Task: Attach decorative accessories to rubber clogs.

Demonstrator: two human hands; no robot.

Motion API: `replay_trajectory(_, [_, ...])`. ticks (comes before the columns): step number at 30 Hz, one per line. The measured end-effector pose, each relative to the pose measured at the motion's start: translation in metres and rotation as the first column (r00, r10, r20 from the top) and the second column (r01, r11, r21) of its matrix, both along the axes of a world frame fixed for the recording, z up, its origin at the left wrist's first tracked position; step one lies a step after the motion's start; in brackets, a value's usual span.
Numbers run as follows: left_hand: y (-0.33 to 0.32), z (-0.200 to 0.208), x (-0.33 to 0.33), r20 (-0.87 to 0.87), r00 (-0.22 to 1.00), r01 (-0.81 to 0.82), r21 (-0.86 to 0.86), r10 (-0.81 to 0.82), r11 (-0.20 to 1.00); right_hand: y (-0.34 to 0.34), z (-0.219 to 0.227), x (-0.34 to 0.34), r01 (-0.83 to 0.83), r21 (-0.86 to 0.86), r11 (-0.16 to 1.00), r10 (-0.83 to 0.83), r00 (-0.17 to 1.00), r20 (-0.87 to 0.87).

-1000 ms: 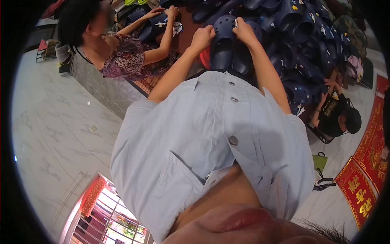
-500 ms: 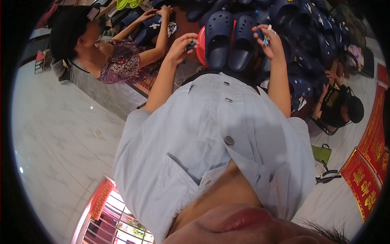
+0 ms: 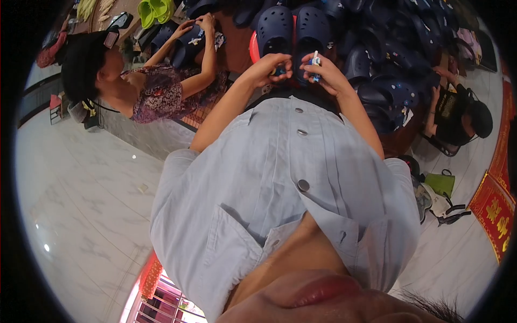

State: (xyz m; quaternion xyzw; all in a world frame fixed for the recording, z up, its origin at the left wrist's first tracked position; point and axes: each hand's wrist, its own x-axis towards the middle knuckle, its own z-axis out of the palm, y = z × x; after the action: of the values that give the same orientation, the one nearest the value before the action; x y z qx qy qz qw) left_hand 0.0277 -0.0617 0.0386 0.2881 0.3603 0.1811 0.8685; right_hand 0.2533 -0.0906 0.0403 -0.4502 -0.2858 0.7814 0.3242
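Note:
Two navy clogs with holes in their toes, a left clog (image 3: 274,31) and a right clog (image 3: 312,33), lie side by side in front of me, toes away. Under them the rim of a red round thing (image 3: 253,48) shows. My left hand (image 3: 269,70) is closed on a small blue piece, only partly visible between the fingers. Close beside it, above the heel end of the clogs, my right hand (image 3: 327,74) pinches small blue-and-white shoe charms (image 3: 315,62). The hands are near each other, with a narrow gap between them. My fingers partly cover the heels.
A large heap of navy clogs (image 3: 385,67), some with small charms, fills the right side. At left a person (image 3: 161,86) in a patterned top handles another navy clog (image 3: 188,46). Lime-green clogs (image 3: 155,12) lie beyond. Another person (image 3: 458,113) in black sits at right.
Both hands have come inward and nearer to my body, from either side of the clogs to close together over their heels. The small pieces remain in them.

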Motion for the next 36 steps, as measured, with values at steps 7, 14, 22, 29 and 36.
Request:
replay_trajectory(7, [0.007, -0.011, 0.084, -0.235, 0.826, -0.059, 0.868, 0.512, 0.493, -0.001, -0.031, -0.010, 0.092, 0.285, 0.954, -0.173, 0.946, 0.273])
replay_trajectory(14, [0.009, -0.047, 0.084, -0.168, 0.849, 0.237, 0.968, 0.501, -0.078, -0.013, -0.025, -0.012, 0.078, 0.295, 0.952, -0.165, 0.945, 0.283])
replay_trajectory(22, [0.005, -0.042, 0.086, -0.247, 0.840, 0.315, 0.947, 0.484, -0.065, -0.019, -0.024, -0.006, 0.118, 0.306, 0.945, -0.201, 0.945, 0.257])
replay_trajectory(29, [0.002, -0.024, 0.067, -0.178, 0.817, 0.158, 0.984, 0.549, 0.084, -0.023, -0.025, 0.002, -0.151, 0.367, 0.918, -0.104, 0.801, 0.590])
replay_trajectory(36, [-0.004, -0.013, 0.033, -0.180, 0.763, 0.030, 0.969, 0.621, 0.244, -0.022, -0.018, 0.001, -0.469, 0.632, 0.617, -0.391, 0.513, 0.764])
